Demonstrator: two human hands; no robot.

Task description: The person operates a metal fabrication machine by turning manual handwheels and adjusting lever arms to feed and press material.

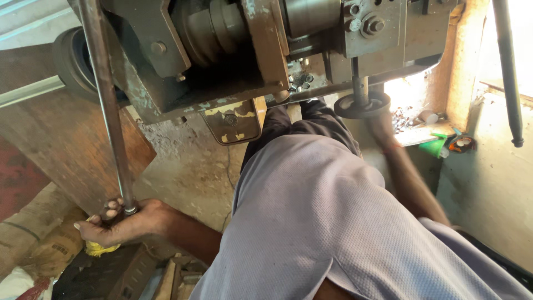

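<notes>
The left hand (119, 222) is curling its fingers around the lower end of a long grey steel rod (108, 105), which is running up past the worn grey-and-yellow metal machine (222, 61). The rod is looking stiff, heavy and smooth, best gripped low. The right hand (380, 125) is reaching the dark round handwheel (362, 104); its grip is blurred, hard telling. The rod's top is cut off.

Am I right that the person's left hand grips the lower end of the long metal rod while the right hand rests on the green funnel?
Not quite. The head view shows the right hand at the dark round handwheel under the machine, not on the green funnel, which sits apart on the ledge. The left hand does grip the lower end of the long metal rod.
</notes>
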